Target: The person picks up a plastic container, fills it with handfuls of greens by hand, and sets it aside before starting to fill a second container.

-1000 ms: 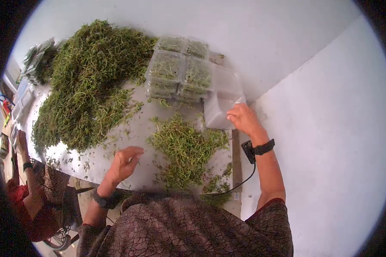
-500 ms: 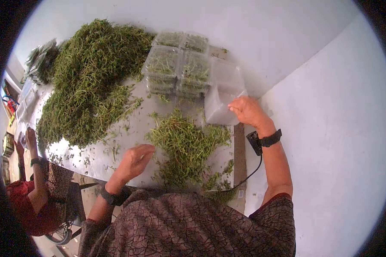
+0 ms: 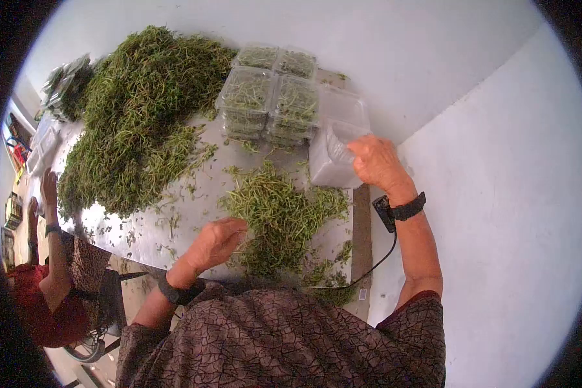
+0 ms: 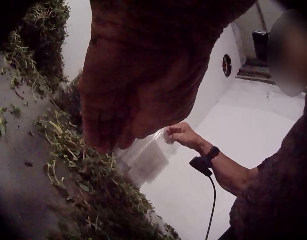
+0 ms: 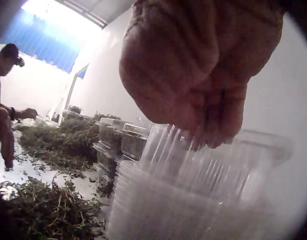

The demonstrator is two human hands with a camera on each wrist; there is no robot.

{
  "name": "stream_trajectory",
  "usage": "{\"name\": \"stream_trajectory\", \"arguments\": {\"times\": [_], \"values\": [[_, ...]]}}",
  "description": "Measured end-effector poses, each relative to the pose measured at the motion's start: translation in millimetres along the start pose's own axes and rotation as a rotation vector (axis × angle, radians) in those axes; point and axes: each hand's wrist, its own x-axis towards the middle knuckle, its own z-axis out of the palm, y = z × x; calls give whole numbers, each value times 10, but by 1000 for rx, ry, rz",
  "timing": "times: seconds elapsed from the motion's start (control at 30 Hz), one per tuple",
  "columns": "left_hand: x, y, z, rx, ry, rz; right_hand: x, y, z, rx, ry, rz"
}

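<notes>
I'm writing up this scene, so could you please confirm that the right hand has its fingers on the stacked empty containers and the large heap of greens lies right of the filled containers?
Not quite: the large heap of greens lies left of the filled containers, as the head view shows. The right hand does have its fingers on the stacked empty containers.

Head view, left edge: person in dark red top (image 3: 48, 313) — black spoked wheel (image 3: 96, 353) nearby. Smooth white wall (image 3: 504, 213), right. Right wrist view, upper left — blue corrugated panel (image 5: 43, 47).
</notes>
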Motion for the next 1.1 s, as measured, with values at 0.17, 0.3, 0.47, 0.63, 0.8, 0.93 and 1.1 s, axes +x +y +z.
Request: {"name": "stream_trajectory", "arguments": {"times": [0.17,0.3,0.47,0.63,0.8,0.93,1.1], "values": [[-19,-42,70,73,-1,61,37,-4,-53,-35,26,146],[-14,-3,95,14,-15,46,40,76,-47,-12,80,134],[-31,19,144,-14,11,1,43,141,-34,148,260,148],[-47,-95,223,21,62,122,27,121,-18,191,96,178],[-29,-34,214,51,67,120,56,76,-39,244,55,177],[-20,20,211,35,66,99,50,116,-11,232,106,150],[-18,-28,265,41,70,137,36,85,-62,237,181,118]]}}
